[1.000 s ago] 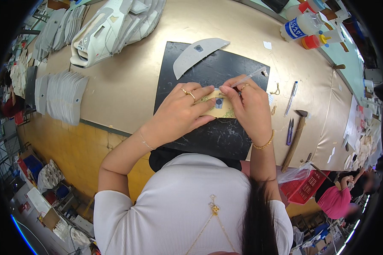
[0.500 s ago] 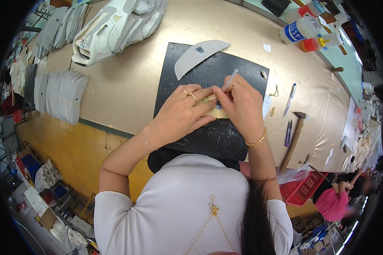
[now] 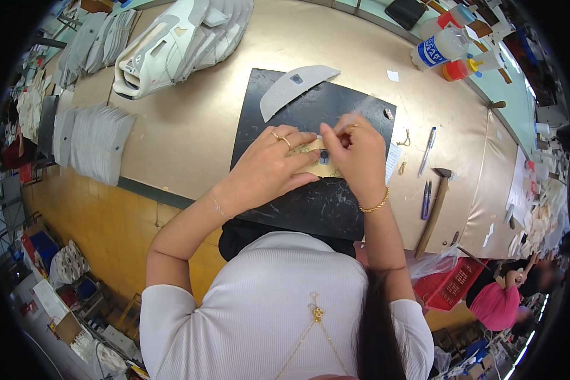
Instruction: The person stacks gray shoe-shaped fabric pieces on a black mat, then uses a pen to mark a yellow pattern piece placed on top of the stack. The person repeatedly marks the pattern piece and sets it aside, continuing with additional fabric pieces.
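Over the black board (image 3: 297, 206), my left hand (image 3: 272, 158) presses a pale yellow patterned piece (image 3: 326, 170) down with its fingers. A small dark grey-blue patch (image 3: 324, 156) shows on that piece between my hands. My right hand (image 3: 361, 149) is closed around a thin translucent stick (image 3: 365, 104), smeared by motion, whose upper end sticks out past the knuckles. Its thumb and fingertips are at the top edge of the yellow piece; what the lower end of the stick touches is hidden. A grey half-moon panel (image 3: 294, 88) with a small dark patch lies on the board's far part.
Right of the board lie a pen (image 3: 427, 151), purple-handled snips (image 3: 427, 201) and a hammer (image 3: 434, 218). Bottles (image 3: 438, 49) stand at the far right. Stacked grey panels (image 3: 98, 142) and shoe uppers (image 3: 164, 54) sit on the left. A red basket (image 3: 451, 284) is below the table's right edge.
My right hand has shifted slightly and the stick has tipped a little, now blurred. More of the dark patch on the yellow piece shows. My left hand stays in place.
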### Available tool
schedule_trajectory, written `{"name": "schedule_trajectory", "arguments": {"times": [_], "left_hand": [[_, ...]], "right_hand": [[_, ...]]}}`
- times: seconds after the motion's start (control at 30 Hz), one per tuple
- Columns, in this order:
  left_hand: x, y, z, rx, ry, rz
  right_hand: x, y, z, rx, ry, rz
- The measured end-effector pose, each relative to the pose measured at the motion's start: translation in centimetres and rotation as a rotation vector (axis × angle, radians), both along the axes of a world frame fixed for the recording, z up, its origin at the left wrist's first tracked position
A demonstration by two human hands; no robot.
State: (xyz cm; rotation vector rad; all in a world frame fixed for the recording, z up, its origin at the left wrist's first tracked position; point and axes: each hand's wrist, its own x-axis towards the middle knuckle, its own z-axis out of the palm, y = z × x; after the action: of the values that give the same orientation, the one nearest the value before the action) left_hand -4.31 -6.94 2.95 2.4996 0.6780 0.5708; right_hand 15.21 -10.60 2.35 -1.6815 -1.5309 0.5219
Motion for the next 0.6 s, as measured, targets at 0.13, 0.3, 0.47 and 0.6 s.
{"name": "schedule_trajectory", "arguments": {"times": [0.13,0.3,0.47,0.6], "left_hand": [[0.0,1.0,-0.1,-0.172,-0.050,0.016],[0.0,3.4,0.7,-0.411,-0.110,0.088],[0.6,2.4,0.9,-0.295,-0.113,0.004],[0.5,1.1,0.1,-0.188,-0.063,-0.017]], "right_hand": [[1.6,-0.7,1.6,0.105,0.409,-0.179],[4.1,-2.6,4.6,0.366,0.441,-0.294],[5.2,-4.1,4.6,0.369,0.415,-0.292],[5.4,-4.4,4.0,0.395,0.446,-0.268]]}}
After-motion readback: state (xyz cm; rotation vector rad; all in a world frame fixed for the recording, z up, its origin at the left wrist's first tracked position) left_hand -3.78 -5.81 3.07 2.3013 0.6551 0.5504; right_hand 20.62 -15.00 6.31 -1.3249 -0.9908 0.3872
